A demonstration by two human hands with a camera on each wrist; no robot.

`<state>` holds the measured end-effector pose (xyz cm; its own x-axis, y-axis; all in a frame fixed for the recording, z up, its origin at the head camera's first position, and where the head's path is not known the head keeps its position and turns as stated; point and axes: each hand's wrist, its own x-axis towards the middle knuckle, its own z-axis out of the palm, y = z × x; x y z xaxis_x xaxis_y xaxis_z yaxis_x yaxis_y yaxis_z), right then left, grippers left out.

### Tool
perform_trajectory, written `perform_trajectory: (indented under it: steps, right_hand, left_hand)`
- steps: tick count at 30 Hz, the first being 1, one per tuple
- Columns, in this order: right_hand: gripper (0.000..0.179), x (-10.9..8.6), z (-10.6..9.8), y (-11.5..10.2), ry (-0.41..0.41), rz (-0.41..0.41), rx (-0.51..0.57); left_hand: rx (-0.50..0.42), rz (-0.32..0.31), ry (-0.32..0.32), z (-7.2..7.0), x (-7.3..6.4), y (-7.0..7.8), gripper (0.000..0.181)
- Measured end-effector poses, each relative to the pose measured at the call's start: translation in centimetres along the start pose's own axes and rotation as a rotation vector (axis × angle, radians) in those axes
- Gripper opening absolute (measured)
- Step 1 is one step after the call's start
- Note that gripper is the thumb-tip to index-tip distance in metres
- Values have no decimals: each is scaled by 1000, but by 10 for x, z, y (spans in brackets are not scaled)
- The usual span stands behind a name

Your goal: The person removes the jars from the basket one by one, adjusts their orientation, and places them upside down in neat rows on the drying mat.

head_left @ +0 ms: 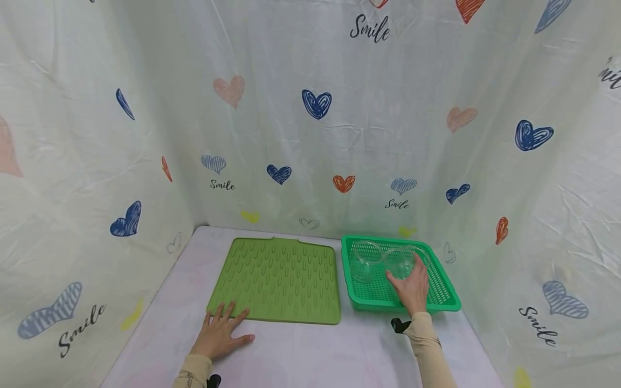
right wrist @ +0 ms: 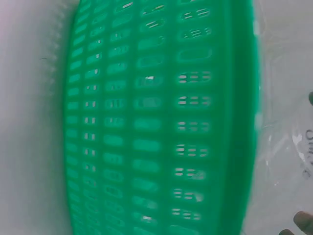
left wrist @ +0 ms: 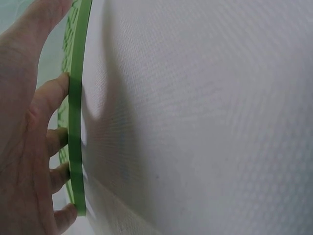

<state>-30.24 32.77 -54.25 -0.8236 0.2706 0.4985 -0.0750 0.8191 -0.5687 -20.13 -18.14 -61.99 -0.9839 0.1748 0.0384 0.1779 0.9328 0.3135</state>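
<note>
A light-green ridged mat (head_left: 276, 280) lies flat on the table. My left hand (head_left: 220, 334) is spread at its near left corner; in the left wrist view the fingertips (left wrist: 61, 88) rest along the mat's edge (left wrist: 76, 112). Over the green slotted basket (head_left: 375, 303), my right hand (head_left: 413, 285) reaches in and grips a clear glass (head_left: 399, 261), thumb on its near left side and fingers on the right. Another clear glass (head_left: 361, 269) stands left of it in the basket. The right wrist view shows mostly the basket's side (right wrist: 164, 137), with fingertips (right wrist: 304, 223) at the right edge.
A white table (head_left: 315, 355) carries the mat on the left and the basket on the right. Behind and at both sides hangs a pale curtain (head_left: 271, 129) printed with hearts and words, close to the basket's far and right sides.
</note>
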Motion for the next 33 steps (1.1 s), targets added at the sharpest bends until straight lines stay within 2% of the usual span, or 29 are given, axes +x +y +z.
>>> perform_trajectory:
  steps: [6, 12, 18, 24, 29, 33]
  right_hand:
    - [101, 5, -6, -16, 24, -133, -95]
    - [102, 5, -13, -44, 20, -269, -167]
    - [104, 3, -12, -74, 35, -430, -239]
    - [107, -3, -10, -103, 42, -558, -280]
    - [109, -10, -8, -127, 46, -654, -294]
    - [111, -17, -6, -143, 55, -719, -306]
  left_hand:
    - [-27, 8, 23, -1, -2, -2, 80]
    - [-28, 14, 31, 0, -2, -3, 79]
    - [-18, 12, -3, -2, -3, -4, 80]
    - [-16, 13, -31, -7, -1, -3, 79]
    - [-48, -16, -113, -18, 7, -1, 78]
    - [-115, -20, -149, -33, 15, 1, 78]
